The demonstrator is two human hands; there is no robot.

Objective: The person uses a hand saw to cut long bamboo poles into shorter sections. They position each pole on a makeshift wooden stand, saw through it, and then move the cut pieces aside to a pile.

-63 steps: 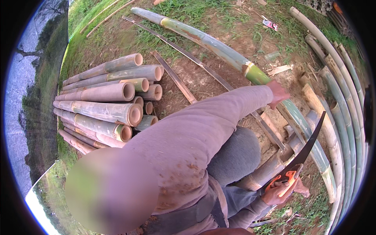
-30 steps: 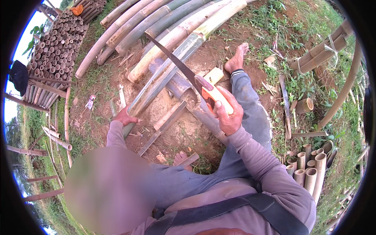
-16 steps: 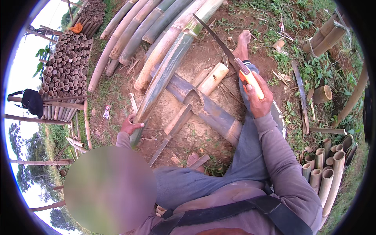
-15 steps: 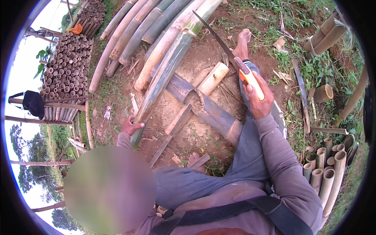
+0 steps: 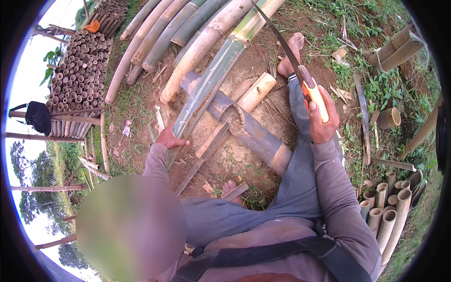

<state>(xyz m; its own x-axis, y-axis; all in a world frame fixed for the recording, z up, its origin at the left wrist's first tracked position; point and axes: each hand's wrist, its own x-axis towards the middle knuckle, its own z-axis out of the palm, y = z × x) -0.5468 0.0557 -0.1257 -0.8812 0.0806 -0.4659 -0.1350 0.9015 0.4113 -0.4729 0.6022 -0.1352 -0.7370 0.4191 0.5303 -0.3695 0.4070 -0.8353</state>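
Observation:
My right hand [image 5: 324, 118] is closed round the orange and cream handle of a hand saw [image 5: 287, 50]. Its dark, slightly curved blade points up and away to the left, over bare soil and apart from the bamboo. With my left hand [image 5: 170, 137] I grip a long green bamboo pole [image 5: 206, 84] near its close end, thumb lying across it. The pole slants away to the upper right and rests over a grey bamboo piece with a notch [image 5: 244, 124]. Beneath that notched piece lies a pale cut length of bamboo [image 5: 257, 91].
More bamboo poles [image 5: 164, 37] lie side by side at the far left. Cut bamboo tubes are stacked in a large pile [image 5: 81, 70] at left; others stand in a bundle [image 5: 389, 211] at right. A flat bamboo strip [image 5: 204, 157] slants near my left foot [image 5: 231, 191].
The green pole has shifted to the right, and my left hand has moved along with it. My right hand and the saw have moved slightly right.

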